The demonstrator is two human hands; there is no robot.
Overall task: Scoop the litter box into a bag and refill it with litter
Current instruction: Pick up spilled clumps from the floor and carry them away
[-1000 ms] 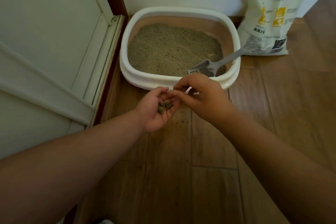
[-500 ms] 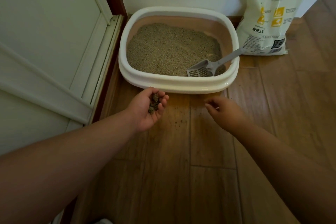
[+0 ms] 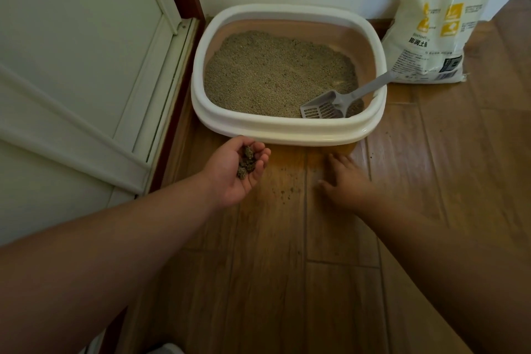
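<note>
A white-rimmed litter box (image 3: 287, 131) stands on the wooden floor against the wall, filled with grey-brown litter (image 3: 273, 72). A grey slotted scoop (image 3: 330, 106) lies in its front right corner, handle resting on the rim. My left hand (image 3: 234, 172) is cupped palm up just in front of the box and holds a few dark litter clumps (image 3: 247, 162). My right hand (image 3: 349, 181), blurred, is low over the floor to the right with fingers spread and nothing in it. Loose litter grains (image 3: 287, 190) lie scattered on the floor between the hands.
A tall white litter bag (image 3: 431, 37) with yellow icons stands against the wall right of the box. A white panelled door (image 3: 71, 80) with a dark red frame runs along the left. Wooden floor (image 3: 287, 282) stretches toward me.
My right hand left the left palm and dropped to the floor on the right. The left hand stayed cupped with the clumps and shifted slightly left.
</note>
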